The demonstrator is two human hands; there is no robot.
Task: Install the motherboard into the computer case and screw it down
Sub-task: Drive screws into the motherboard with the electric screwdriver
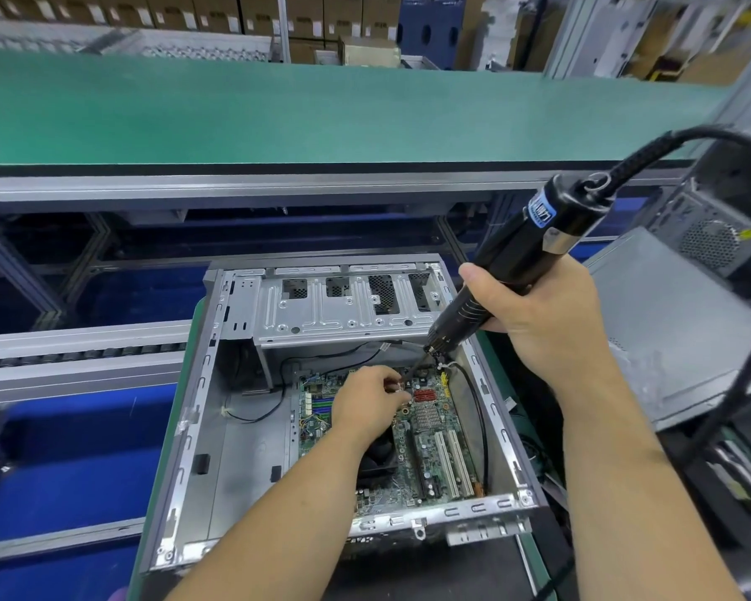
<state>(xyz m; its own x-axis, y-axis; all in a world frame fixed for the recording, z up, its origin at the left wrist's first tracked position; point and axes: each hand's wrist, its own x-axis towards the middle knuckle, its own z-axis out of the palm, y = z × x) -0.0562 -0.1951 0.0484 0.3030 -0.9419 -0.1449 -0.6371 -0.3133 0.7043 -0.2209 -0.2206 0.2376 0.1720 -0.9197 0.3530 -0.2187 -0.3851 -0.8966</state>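
A: Where does the motherboard sit?

B: The motherboard (426, 431) lies flat on the floor of the open computer case (217, 431), in the half of it below both hands. It is a green board, crowded with small parts: two long white slots side by side near its right edge, a red block and a square silver grid of fins just right of the left hand's grip, and striped green and blue slots to the left of that grip. The forearm hides part of a dark round fan.

A: What are the hands doing?

B: The right hand (534, 314) wraps its curled fingers and thumb round a black electric screwdriver (508, 266), which tilts down to the left. A blue label sits on its barrel above the grip, and a thick black cable (668, 149) leaves the top end and arcs off to the right. Below the grip the tool narrows to a thin bit that points at the board's far edge.

The left hand (369, 401) rests over the board with its fingertips pinched together right at the bit's tip. What they pinch is too small to make out.

A: And the case?

B: Bare grey metal, lid off, with a punched drive cage (334, 310) across its far end, beyond the bit. Thin black wires trail along the floor left of the board
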